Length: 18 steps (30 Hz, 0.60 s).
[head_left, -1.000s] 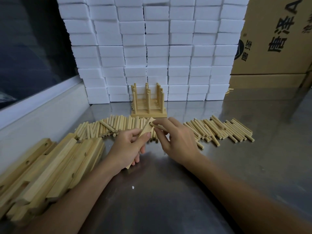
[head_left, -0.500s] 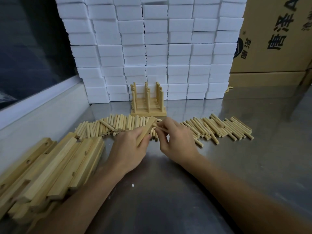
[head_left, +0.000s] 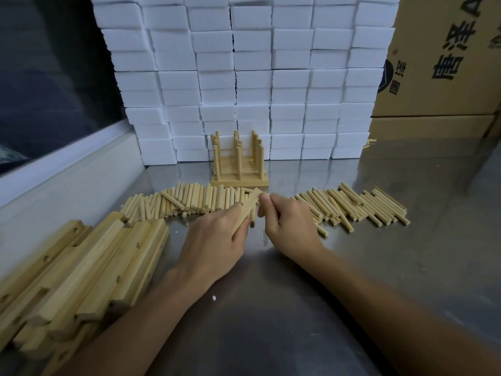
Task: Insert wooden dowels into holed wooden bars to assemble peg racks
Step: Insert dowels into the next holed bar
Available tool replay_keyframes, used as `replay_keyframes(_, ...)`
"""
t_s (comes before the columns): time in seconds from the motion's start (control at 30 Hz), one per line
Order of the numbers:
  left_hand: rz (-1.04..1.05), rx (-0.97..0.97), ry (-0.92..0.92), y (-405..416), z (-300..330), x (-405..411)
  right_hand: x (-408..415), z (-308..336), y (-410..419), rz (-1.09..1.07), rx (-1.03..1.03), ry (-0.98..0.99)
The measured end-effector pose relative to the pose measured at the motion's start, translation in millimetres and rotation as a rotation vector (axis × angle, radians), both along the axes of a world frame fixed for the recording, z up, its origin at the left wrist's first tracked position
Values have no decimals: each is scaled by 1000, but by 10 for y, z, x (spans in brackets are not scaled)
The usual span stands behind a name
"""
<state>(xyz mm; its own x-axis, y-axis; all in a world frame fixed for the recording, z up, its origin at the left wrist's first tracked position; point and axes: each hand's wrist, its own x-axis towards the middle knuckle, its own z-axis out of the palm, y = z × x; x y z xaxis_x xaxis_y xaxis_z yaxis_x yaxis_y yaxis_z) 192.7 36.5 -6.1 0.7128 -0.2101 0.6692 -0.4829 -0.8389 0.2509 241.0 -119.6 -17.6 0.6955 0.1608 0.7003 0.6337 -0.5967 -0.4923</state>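
Observation:
My left hand (head_left: 217, 240) grips a short wooden bar (head_left: 245, 210), held slanted with its far end up. My right hand (head_left: 287, 226) pinches closed at that upper end; a dowel seems to sit in its fingers but is mostly hidden. Loose dowels lie in a row behind my hands, one bunch at the left (head_left: 189, 202) and one at the right (head_left: 352, 207). A pile of holed wooden bars (head_left: 81, 267) lies at the near left. Finished peg racks (head_left: 238, 164) stand stacked behind the dowels.
A wall of white foam blocks (head_left: 244, 77) rises at the back of the steel table (head_left: 271, 321). Cardboard boxes (head_left: 439, 63) stand at the back right. A raised ledge (head_left: 67, 172) and a dark window border the left side.
Both hands have shifted slightly away from me toward the dowel row. The bar has turned in my left hand, and my right fingers stay pinched at its upper end.

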Motion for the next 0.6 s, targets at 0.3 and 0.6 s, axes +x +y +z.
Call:
replay_keyframes(0.3,-2,-209,180,35,-65,84,-50,33,11,-57,-108,-258)
replay_keyframes(0.6,87,-231,241,42,-103,100,-14,27,-30,108,-72,-154)
